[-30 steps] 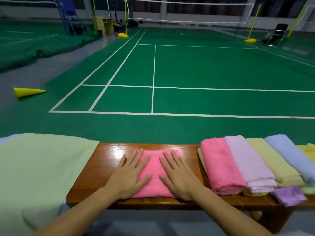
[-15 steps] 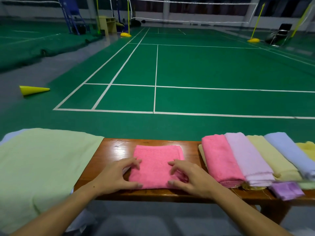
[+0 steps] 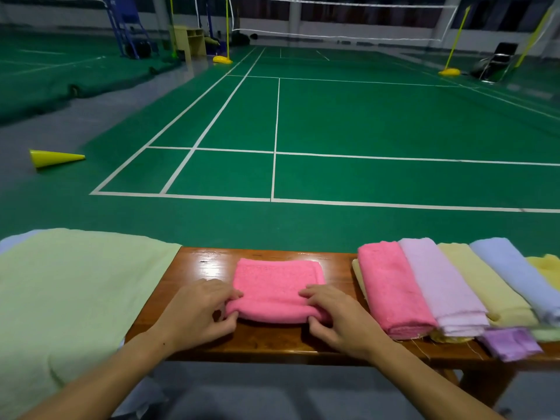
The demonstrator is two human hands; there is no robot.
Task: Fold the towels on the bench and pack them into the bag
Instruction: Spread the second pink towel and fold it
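Observation:
A folded pink towel (image 3: 277, 286) lies in the middle of the wooden bench (image 3: 206, 265). My left hand (image 3: 197, 313) pinches its near left corner between thumb and fingers. My right hand (image 3: 336, 316) pinches its near right corner the same way. The near edge of the towel is slightly lifted and rolled. To the right lies a row of towels: a pink one (image 3: 391, 289), a lilac one (image 3: 439, 283), a pale yellow one (image 3: 481, 283) and a light blue one (image 3: 515, 274). A pale green cloth (image 3: 66, 298), which may be the bag, covers the bench's left end.
A small purple cloth (image 3: 509, 344) hangs over the bench's front edge at the right. Beyond the bench stretches a green badminton court (image 3: 363, 122) with a net. A yellow cone (image 3: 51, 157) lies on the floor at the left.
Both hands went from pressing flat on the pink towel to sliding back and pinching its near corners. The camera has tilted slightly.

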